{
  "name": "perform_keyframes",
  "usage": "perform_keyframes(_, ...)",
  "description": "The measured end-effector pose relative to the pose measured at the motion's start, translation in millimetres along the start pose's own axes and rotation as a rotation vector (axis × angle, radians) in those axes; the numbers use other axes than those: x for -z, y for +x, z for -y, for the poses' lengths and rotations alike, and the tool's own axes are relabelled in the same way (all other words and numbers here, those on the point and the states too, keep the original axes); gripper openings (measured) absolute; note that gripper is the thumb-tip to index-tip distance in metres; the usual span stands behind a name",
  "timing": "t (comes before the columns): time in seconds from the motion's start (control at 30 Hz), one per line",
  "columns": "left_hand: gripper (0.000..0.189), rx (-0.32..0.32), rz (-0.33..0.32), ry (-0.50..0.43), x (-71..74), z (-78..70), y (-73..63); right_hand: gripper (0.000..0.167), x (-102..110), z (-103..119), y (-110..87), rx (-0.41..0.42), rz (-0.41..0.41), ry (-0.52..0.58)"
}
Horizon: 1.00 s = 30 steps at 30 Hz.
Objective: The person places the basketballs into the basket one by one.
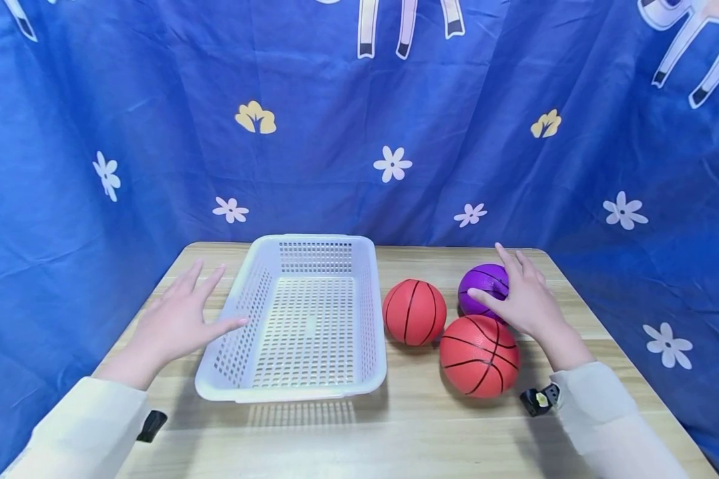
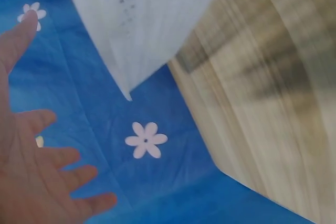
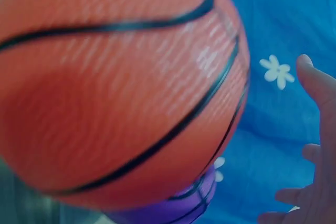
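Note:
A white perforated plastic basket (image 1: 311, 392) stands on the table, with nothing inside it. My left hand (image 1: 176, 316) hovers at its left side, fingers spread, the thumb overlapping the rim in the head view. To the basket's right are a red ball (image 1: 414, 312) with black lines, a larger red basketball (image 1: 479, 356) nearer the front, and a purple ball (image 1: 482, 286) behind that one. My right hand (image 1: 524, 293) is spread over the purple ball's right side and hides part of it. In the right wrist view the larger basketball (image 3: 121, 98) fills much of the picture, apart from the fingers.
The wooden table (image 1: 359, 439) is backed and flanked by a blue curtain (image 1: 323, 173) printed with flowers and animal legs. Black wrist straps (image 1: 539, 401) show at both sleeves.

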State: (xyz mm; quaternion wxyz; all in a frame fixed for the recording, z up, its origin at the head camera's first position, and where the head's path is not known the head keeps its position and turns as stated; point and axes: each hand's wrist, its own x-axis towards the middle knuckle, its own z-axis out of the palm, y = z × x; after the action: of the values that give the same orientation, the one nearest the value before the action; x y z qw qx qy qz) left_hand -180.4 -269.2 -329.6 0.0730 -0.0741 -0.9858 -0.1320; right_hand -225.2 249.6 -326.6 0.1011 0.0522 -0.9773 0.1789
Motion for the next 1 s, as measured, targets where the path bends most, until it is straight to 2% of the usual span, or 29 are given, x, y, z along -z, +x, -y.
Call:
perform_keyframes(0.17, 0.105, 0.022, 0.042, -0.059, -1.4, 11.7, 0.1, 0.105, -2.1, -15.9, 1.5, -0.003, -0.011, 0.044)
perform_keyframes(0.37, 0.102, 0.004, 0.058, -0.125, -7.9, 22.9, -0.5, 0.105, -6.4, -33.6, 3.2, -0.01, -0.012, 0.084)
perform_keyframes(0.67, 0.099, 0.0, 0.058, -0.248, -15.4, 35.3, -3.6, 0.107, -19.6, -58.8, 7.1, -0.053, 0.049, 0.156)
perform_keyframes(1.0, 0.09, 0.005, 0.079, -0.443, -21.0, 44.0, -5.8, 0.106, -31.1, -83.0, 9.1, -0.044, 0.085, 0.239)
